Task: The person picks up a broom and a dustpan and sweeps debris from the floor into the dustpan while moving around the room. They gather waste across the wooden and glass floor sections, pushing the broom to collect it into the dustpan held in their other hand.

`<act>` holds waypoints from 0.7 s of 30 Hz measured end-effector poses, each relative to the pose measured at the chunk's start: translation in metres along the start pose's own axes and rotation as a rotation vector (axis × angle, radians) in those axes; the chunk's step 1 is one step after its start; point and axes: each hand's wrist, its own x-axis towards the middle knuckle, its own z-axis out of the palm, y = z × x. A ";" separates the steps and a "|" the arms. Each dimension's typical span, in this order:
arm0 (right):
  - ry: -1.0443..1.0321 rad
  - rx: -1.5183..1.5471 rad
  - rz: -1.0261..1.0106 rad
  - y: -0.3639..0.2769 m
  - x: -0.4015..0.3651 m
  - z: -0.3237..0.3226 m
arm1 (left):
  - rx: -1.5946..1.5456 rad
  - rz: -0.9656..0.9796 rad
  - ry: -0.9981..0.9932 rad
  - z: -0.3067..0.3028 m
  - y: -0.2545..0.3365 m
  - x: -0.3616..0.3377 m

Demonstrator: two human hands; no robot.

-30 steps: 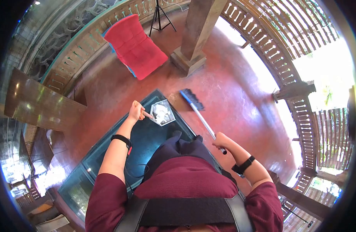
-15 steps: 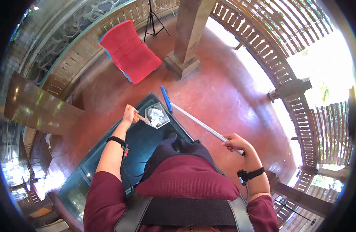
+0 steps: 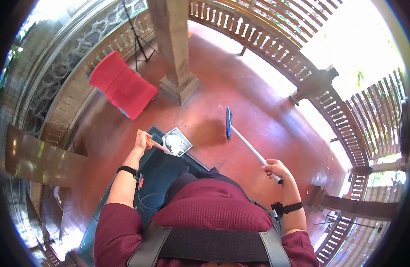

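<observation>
Fingers wrapped round its handle, my left hand point(image 3: 142, 139) holds a dustpan point(image 3: 185, 148) in front of me. White and grey litter point(image 3: 173, 141) lies in the five-sided pan. Part of the handle is hidden in my fist. My right hand point(image 3: 276, 169) grips the upper end of a broom point(image 3: 251, 147) with a pale pole. The broom's narrow blue head point(image 3: 228, 123), with dark bristles, is over the red floor, to the right of the dustpan and apart from it.
A dark glassy panel point(image 3: 157, 171) lies below me at the left. Ahead stand a red-covered chair point(image 3: 123, 84), a wooden post point(image 3: 173, 49) and a black tripod point(image 3: 140, 44). A baluster railing point(image 3: 258, 35) curves around the reddish floor point(image 3: 205, 80).
The broom head has swung right, away from the dustpan, and its pole is now steeper. My view has turned right. Both hands keep their hold.
</observation>
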 end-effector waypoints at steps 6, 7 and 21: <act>0.091 0.295 0.047 0.036 -0.008 -0.060 | 0.006 0.012 -0.070 0.086 0.029 0.017; 0.097 0.325 0.047 0.040 -0.009 -0.070 | 0.003 0.009 -0.105 0.102 0.033 0.021; 0.213 0.446 0.092 0.029 0.026 -0.225 | 0.023 0.124 -0.262 0.308 0.077 0.124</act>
